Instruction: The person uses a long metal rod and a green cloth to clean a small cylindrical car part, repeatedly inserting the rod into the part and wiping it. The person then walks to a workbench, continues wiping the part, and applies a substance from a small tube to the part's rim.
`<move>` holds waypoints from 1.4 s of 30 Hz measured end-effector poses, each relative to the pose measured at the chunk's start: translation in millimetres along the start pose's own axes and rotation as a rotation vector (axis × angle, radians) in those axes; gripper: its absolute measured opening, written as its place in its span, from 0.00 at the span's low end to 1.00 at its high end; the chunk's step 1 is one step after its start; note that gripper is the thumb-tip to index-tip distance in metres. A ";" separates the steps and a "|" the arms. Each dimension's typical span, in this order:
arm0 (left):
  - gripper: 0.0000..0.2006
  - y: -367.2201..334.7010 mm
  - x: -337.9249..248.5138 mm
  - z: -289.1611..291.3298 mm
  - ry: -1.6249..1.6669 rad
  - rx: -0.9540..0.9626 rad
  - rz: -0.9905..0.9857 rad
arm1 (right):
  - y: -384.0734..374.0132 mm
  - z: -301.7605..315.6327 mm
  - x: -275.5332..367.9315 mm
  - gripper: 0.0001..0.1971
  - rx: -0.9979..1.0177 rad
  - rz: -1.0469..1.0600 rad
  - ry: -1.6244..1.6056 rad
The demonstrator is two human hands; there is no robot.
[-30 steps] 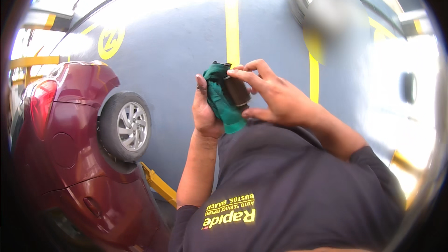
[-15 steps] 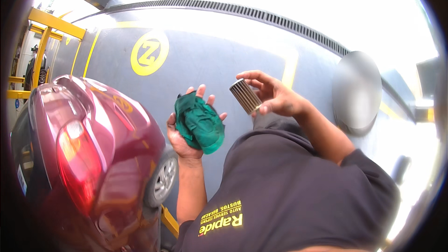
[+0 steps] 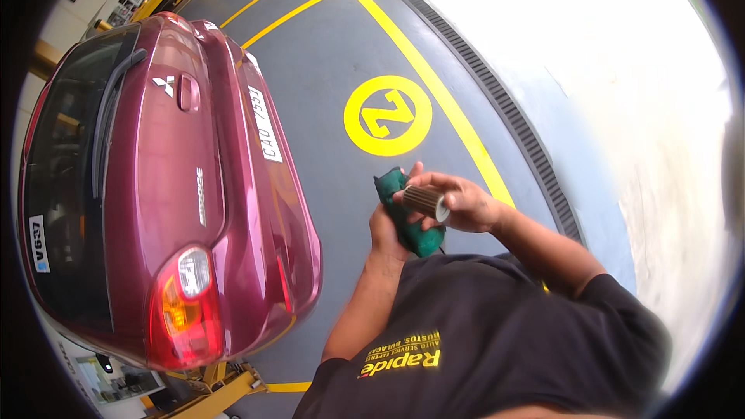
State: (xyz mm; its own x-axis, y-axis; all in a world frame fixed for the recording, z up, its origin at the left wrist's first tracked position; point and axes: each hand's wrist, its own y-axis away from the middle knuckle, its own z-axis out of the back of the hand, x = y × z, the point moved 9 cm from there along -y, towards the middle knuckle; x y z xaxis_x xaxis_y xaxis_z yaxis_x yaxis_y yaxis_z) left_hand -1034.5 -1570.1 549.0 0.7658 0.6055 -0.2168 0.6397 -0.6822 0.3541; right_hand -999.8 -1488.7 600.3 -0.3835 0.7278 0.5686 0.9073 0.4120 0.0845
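A green cloth [image 3: 423, 239] rests bunched in my left hand [image 3: 388, 231], which is closed round it with the fingers partly hidden behind. My right hand [image 3: 472, 206] grips a small pleated filter cartridge [image 3: 423, 201] with a pale round end cap. The filter lies tilted just in front of the cloth and overlaps it; whether the two touch I cannot tell. Both hands are close together before my dark shirt [image 3: 497, 318].
To the left stands a maroon hatchback [image 3: 174, 186], its rear bumper nearest my left arm. A yellow lift arm [image 3: 213, 392] shows below it. Yellow lines and a round floor marking [image 3: 388, 116] lie ahead on the grey floor, beside a long drain grate [image 3: 497, 93].
My hands have come together, bringing the filter over to the cloth; the filter has turned so its end cap shows. The view has swung, and the car's rear now shows more fully.
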 end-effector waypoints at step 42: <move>0.27 -969.6 -1203.2 -132.8 0.006 0.114 -0.499 | -1461.8 243.9 646.6 0.42 0.479 -0.267 0.120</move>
State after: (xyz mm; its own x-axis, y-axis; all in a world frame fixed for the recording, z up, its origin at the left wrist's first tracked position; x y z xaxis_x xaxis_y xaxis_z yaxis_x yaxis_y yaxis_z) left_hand -2585.0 -1582.7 587.4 0.3649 0.8712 -0.3284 0.9308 -0.3496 0.1070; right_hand -2616.0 -1486.7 644.9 -0.5410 0.5081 0.6702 0.5911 0.7966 -0.1267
